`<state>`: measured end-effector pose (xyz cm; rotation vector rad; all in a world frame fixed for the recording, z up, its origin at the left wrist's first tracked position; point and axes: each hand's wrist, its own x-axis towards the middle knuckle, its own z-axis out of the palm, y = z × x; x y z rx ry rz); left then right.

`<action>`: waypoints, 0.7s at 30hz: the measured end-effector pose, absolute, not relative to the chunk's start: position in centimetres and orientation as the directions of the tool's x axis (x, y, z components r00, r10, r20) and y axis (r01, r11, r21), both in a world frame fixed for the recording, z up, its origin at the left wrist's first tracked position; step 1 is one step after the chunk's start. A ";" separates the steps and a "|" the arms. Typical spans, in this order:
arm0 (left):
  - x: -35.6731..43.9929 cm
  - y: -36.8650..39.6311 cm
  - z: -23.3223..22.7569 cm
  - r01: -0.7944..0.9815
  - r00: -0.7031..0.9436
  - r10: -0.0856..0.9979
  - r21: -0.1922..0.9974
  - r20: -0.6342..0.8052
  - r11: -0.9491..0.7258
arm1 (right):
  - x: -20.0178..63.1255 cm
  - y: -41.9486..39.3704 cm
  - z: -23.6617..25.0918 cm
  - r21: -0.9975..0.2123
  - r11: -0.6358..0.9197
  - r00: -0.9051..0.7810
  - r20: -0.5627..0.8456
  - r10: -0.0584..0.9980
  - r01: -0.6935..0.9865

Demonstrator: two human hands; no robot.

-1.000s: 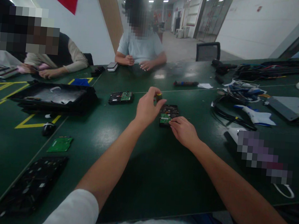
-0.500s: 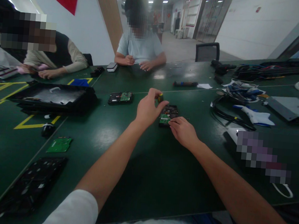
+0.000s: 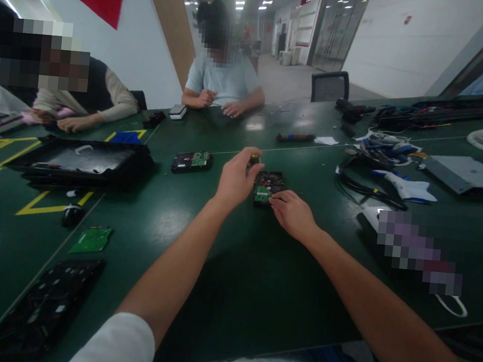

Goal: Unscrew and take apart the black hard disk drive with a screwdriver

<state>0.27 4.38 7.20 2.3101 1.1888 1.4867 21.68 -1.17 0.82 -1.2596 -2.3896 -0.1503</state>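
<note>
A black hard drive (image 3: 272, 181) with a green circuit board lies face up on the dark green table (image 3: 233, 270), in the middle of the view. My left hand (image 3: 234, 179) is shut on a small screwdriver (image 3: 255, 159) with a yellow-and-black handle, held upright over the drive's left edge. My right hand (image 3: 291, 213) rests on the drive's near right corner, fingertips touching it.
A second hard drive (image 3: 191, 161) lies farther left. A black tray (image 3: 80, 158), a loose green board (image 3: 91, 239) and a black panel (image 3: 39, 310) sit at left. Cables (image 3: 379, 153) and a grey case (image 3: 464, 173) crowd the right. Two other people sit across the table.
The view has shifted slightly. My left hand has turned the screwdriver a little at the same spot; my right hand stays on the drive.
</note>
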 end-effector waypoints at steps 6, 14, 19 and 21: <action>0.2 4.0 7.7 0.654 0.183 0.675 0.424 0.715 -0.627 | 21.7 -1.0 0.7 -0.096 0.580 -0.496 0.417 0.762 0.809; 0.5 4.1 7.3 0.635 0.188 0.697 0.455 0.692 -0.624 | 21.7 -1.0 0.6 -0.099 0.582 -0.494 0.425 0.758 0.807; 0.5 4.4 7.0 0.556 0.143 0.742 0.567 0.655 -0.607 | 21.7 -1.0 0.5 -0.125 0.586 -0.488 0.431 0.759 0.801; 0.5 4.5 7.0 0.520 0.158 0.739 0.582 0.655 -0.626 | 21.7 -0.9 0.5 -0.132 0.588 -0.487 0.434 0.758 0.798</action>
